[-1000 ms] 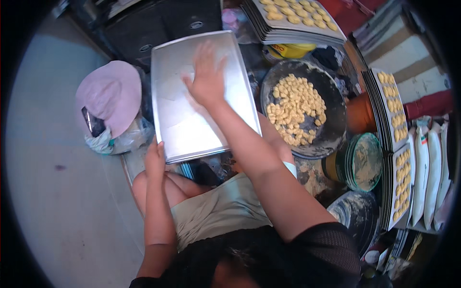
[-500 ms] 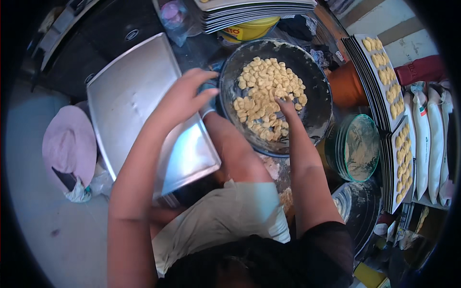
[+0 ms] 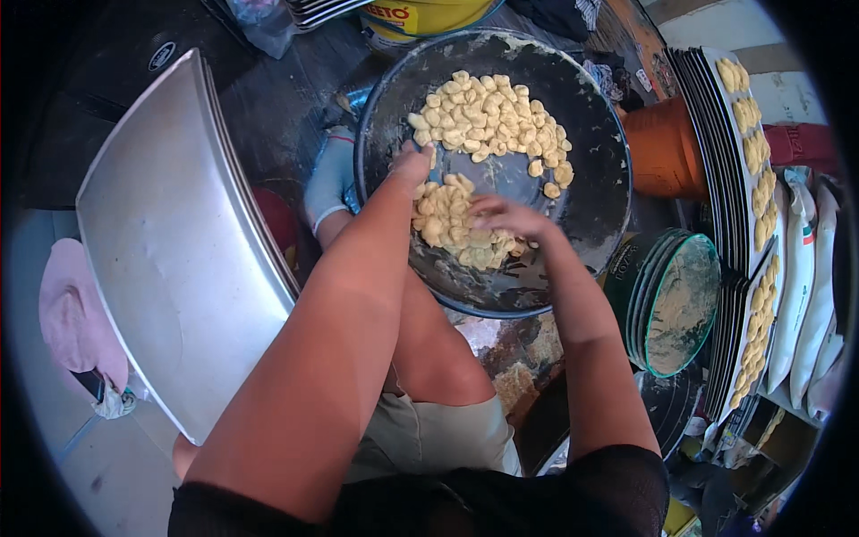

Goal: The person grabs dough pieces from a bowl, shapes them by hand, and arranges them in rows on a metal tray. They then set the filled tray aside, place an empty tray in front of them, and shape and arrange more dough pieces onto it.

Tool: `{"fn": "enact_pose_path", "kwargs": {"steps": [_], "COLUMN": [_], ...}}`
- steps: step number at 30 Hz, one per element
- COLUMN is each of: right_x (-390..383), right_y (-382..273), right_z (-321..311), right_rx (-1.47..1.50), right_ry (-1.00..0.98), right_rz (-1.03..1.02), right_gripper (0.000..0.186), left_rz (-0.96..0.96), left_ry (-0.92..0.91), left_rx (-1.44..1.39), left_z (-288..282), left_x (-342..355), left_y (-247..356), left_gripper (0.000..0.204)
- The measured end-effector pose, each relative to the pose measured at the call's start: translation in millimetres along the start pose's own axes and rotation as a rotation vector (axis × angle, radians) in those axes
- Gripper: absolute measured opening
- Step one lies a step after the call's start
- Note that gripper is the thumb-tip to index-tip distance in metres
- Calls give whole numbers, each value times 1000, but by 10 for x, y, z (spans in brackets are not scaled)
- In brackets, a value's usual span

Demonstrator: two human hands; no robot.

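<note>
A large dark round basin [image 3: 586, 215] holds many small pale dough pieces [image 3: 492, 116], floury on its inner wall. They lie in two groups, a wide one at the far side and a nearer heap [image 3: 447, 224]. My left hand [image 3: 413, 166] is inside the basin's left rim, between the groups and touching dough pieces; its fingers are mostly hidden. Over the right part of the nearer heap is my right hand [image 3: 510, 217], its fingers stretched out and slightly blurred. Nothing shows gripped in it.
Metal trays [image 3: 192, 259] lean at the left, by a pink hat [image 3: 79, 304]. Stacked trays with shaped dough [image 3: 756, 148] stand at the right, near an orange bucket [image 3: 660, 148] and green-rimmed sieves [image 3: 684, 300]. A yellow bucket [image 3: 429, 16] sits beyond the basin.
My left hand has come from outside the basin into it. The single spread of dough pieces is now parted into two groups. My right hand has shifted nearer. The view has turned and moved.
</note>
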State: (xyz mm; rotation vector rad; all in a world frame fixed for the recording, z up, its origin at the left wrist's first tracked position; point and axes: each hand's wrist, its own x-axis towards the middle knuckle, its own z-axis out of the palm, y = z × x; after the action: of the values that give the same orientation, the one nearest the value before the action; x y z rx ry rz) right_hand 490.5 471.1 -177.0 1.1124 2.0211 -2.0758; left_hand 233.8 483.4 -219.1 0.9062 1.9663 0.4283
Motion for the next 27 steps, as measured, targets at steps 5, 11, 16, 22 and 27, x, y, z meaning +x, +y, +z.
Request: {"fn": "enact_pose_path", "kwargs": {"steps": [5,11,16,22,27], "right_x": [-876,440,-14,586,-237], "right_y": [1245,200,-59,335,-200], "right_z": [-633,937,-153,240,400], "right_rx": [-81,-411,197,-390,-522], "right_ry": [666,680,342,678,-50], "right_rz": [604,408,502,170,442], "right_gripper": [70,89,84,85,105], "left_rz": [86,308,112,268,250], "left_ry": [-289,-50,-703,-334,-904], "left_rx": [330,155,-74,179,641], "left_z": [546,395,305,373,163], "left_x": [-378,-132,-231,-247,-555], "left_y": [218,-178,-70,42,41], "left_gripper": [88,86,87,101,120]}}
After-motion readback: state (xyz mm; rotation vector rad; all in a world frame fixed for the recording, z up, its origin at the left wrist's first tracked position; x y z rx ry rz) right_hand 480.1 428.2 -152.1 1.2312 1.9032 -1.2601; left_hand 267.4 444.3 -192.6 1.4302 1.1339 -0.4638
